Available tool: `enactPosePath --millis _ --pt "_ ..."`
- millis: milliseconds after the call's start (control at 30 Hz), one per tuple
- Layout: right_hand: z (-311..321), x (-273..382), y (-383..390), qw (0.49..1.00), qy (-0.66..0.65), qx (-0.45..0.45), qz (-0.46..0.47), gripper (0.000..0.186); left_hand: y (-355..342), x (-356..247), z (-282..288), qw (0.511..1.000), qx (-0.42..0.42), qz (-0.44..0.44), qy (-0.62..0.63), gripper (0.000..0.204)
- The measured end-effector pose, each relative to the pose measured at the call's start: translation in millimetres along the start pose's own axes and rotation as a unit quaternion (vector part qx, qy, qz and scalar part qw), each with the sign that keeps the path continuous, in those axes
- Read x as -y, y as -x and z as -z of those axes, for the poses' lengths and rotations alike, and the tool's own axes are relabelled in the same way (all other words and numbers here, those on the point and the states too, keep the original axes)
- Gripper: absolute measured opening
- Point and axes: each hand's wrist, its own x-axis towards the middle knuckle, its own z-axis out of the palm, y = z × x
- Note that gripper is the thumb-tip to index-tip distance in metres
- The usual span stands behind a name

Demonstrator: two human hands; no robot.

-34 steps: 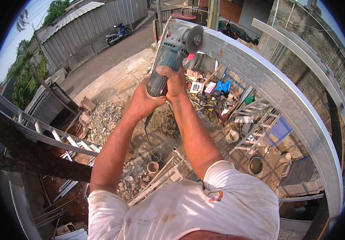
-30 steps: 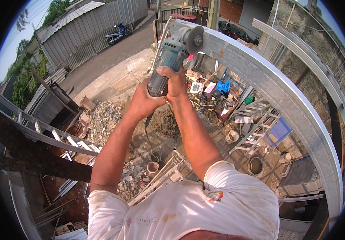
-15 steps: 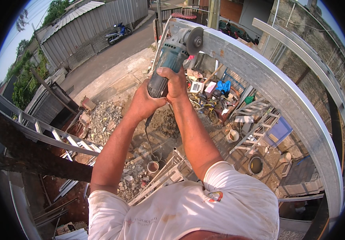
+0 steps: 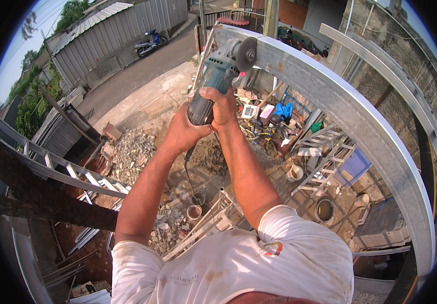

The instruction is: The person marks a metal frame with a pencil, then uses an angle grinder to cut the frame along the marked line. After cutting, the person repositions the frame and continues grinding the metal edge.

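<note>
Bright daylt — edges v. bent

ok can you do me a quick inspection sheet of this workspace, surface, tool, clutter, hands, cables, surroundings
surface: brown ground, uneven and littered
job's things: grinder held up, its disc in front of a grey metal beam; contact can't be told
clutter: heap of rubble, blue bag among mixed items, white bucket
hands: left hand and right hand both bare, closed around the grinder
cables: cord hangs from the grinder's lower end; plug end not visible
surroundings: blue motorbike by a metal fence, on a road; other people, nothing seen
</note>
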Motion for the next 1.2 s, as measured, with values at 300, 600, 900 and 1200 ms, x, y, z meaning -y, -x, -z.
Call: enactPosePath --millis 300,600,900,1200 --pt "5.0 -3.4 -0.5 1.0 -0.003 -0.002 -0.015 0.055 -1.0 2.4 -0.8 1.0 0.009 0.004 -0.005 0.062" --pt "4.5 -2.4 2.8 1.0 0.006 -0.009 -0.014 0.054 0.1 2.0 -1.8 1.0 0.006 0.002 -0.01 0.06" --pt "9.2 -6.1 3.5 1.0 0.014 -0.004 -0.019 0.06 1.9 2.5 -4.0 1.0 0.008 0.017 -0.004 0.062" --pt "7.7 -4.5 6.9 1.0 0.017 -0.013 -0.015 0.062 4.4 5.4 -5.1 1.0 0.006 0.022 -0.009 0.063"
